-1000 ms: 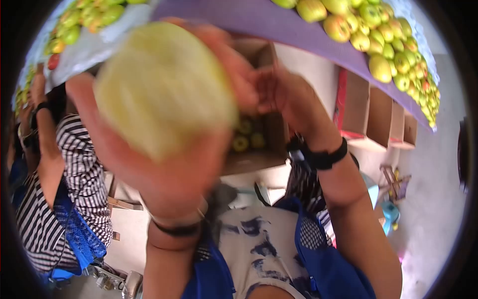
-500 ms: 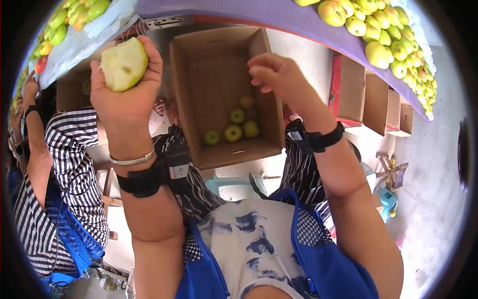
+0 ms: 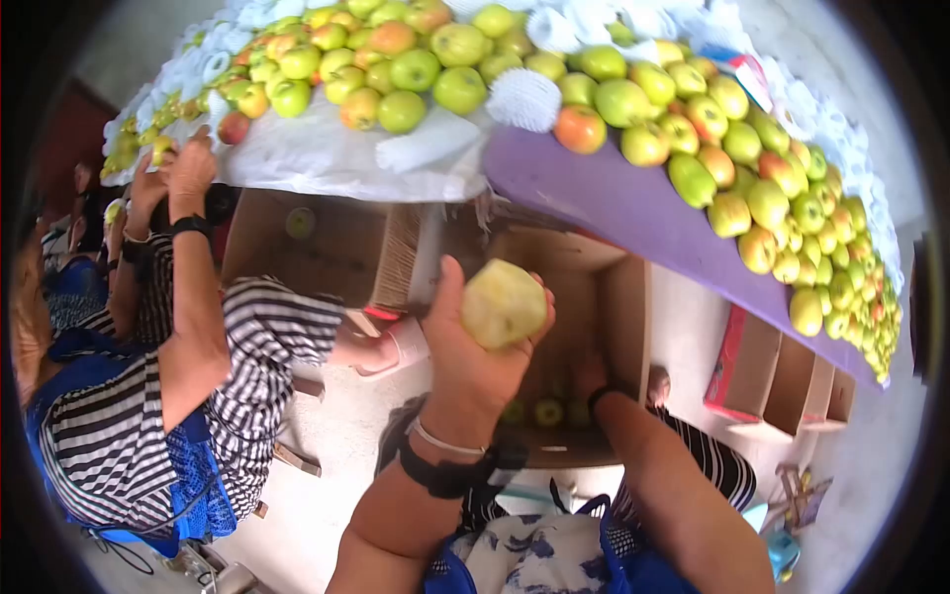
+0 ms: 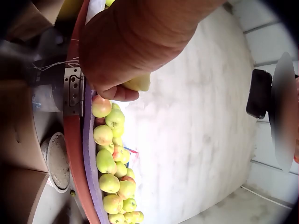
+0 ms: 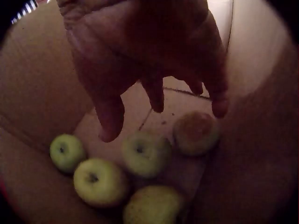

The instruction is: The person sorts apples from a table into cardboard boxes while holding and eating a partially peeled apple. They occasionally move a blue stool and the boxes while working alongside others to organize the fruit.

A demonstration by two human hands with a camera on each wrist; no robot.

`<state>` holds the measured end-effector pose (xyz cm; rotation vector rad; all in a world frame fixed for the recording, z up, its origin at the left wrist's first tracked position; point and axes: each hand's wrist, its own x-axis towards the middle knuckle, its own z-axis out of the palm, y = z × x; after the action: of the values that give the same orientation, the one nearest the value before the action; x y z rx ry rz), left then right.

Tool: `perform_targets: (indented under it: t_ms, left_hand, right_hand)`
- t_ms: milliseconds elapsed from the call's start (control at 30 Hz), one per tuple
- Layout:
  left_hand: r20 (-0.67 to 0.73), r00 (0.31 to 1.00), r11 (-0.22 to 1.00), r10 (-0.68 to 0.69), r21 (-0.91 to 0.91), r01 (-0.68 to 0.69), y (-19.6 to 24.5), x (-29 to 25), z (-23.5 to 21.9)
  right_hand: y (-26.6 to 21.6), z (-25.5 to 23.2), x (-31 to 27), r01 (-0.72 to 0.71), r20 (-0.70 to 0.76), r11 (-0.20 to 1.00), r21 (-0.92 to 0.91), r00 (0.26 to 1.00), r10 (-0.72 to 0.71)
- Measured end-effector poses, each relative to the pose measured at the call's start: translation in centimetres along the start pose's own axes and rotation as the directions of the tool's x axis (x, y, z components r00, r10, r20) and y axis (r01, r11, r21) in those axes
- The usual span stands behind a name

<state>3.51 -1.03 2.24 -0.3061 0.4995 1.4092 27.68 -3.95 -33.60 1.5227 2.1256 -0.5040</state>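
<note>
My left hand [image 3: 463, 381] holds an apple [image 3: 503, 304] with its pale flesh showing, raised in front of the box. The thumb stands up on one side of it and the fingers curl behind. In the left wrist view only a bit of this apple shows past the fingers. My right hand [image 5: 145, 51] reaches down inside a deep cardboard box [image 3: 625, 317], fingers spread and pointing downward. Several apples lie on the box floor below it, among them a green apple [image 5: 147, 153] and a reddish apple [image 5: 196, 133] under the fingertips. Nothing is in this hand's grasp.
Beyond the box runs a table with a purple cover [image 3: 564, 193] and many heaped apples [image 3: 767, 203]. White foam nets [image 3: 524, 99] lie among them. More cardboard boxes [image 3: 782, 381] stand at the right. On the left another person in striped clothing [image 3: 109, 426] works beside a second box [image 3: 297, 252].
The head view has swung up and left, showing more of the table. My right hand has gone from above the box down into it. The left hand still holds the apple.
</note>
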Motion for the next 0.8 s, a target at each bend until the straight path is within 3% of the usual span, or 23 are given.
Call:
perform_targets:
  t_ms: [67,167,200,233,400,800]
  left_hand:
    - [0.014,0.999,0.999,-0.039,0.011,0.039,0.8,0.5,-0.2]
    - [0.041,0.996,0.996,-0.073,0.063,0.070,0.9,1.0,-1.2]
    - [0.040,0.996,0.994,-0.085,0.067,0.082,0.9,1.1,-1.5]
    - [0.036,0.994,0.993,-0.099,0.071,0.096,0.9,1.2,-1.6]
    - [-0.040,0.994,0.987,-0.105,0.118,0.109,0.4,1.0,-1.3]
    - [-0.062,0.987,0.971,-0.152,0.176,0.160,-1.1,1.3,-1.6]
  right_hand:
    - [0.7,5.6,2.3,-0.127,-0.153,0.980,0.151,0.977,0.150]
    - [-1.2,-0.5,0.3,-0.101,0.074,0.995,-0.014,0.992,0.101]
    - [-1.2,0.1,0.6,-0.111,-0.060,0.969,0.222,0.990,0.127]
    - [-1.3,0.5,1.2,-0.107,-0.082,0.968,0.229,0.988,0.129]
    - [-1.3,1.2,2.9,-0.122,-0.036,0.986,0.115,0.991,0.126]
    - [-0.7,1.2,3.5,-0.097,-0.016,0.990,0.102,0.995,0.099]
